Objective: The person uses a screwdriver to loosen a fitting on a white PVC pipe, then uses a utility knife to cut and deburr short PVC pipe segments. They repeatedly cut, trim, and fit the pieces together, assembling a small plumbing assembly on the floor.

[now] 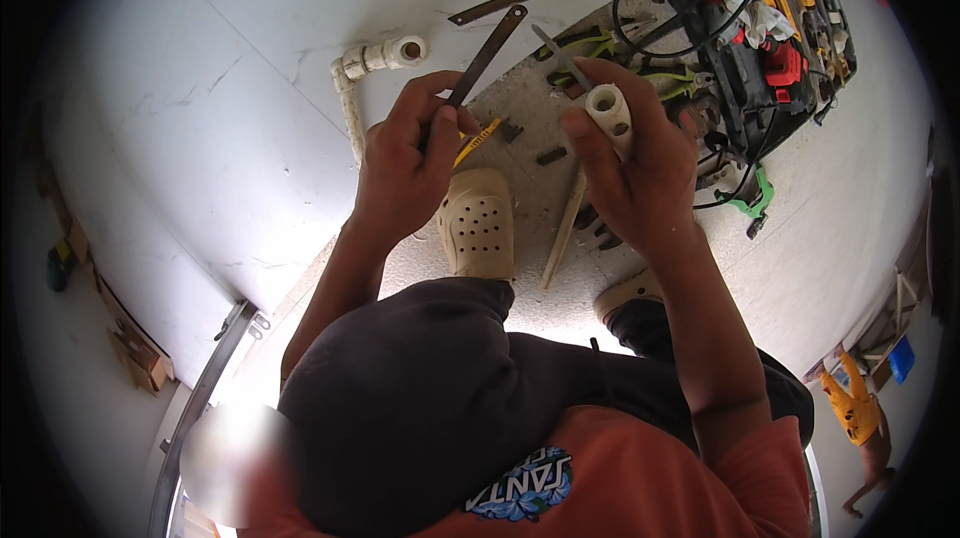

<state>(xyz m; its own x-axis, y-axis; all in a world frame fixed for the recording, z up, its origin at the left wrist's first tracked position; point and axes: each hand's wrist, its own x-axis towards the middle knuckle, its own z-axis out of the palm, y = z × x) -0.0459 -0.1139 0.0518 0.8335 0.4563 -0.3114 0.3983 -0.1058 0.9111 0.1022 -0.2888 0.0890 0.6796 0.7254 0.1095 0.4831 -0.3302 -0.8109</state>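
Observation:
My left hand is closed around a narrow dark hacksaw blade, its holed end pointing up and away. In my right hand is a white plastic pipe fitting, gripped between thumb and fingers with its round opening facing up. The two hands are apart, and the blade does not touch the fitting. A thin grey pointed strip shows beyond my right fingertips; I cannot tell whether it is held. Another short brown blade lies flat on the pale surface ahead.
White pipe with elbow joints lies ahead left. Green-handled pliers and a black tool case with tools and a looping cable are at the right. A beige clog is below my hands. Another person is far right.

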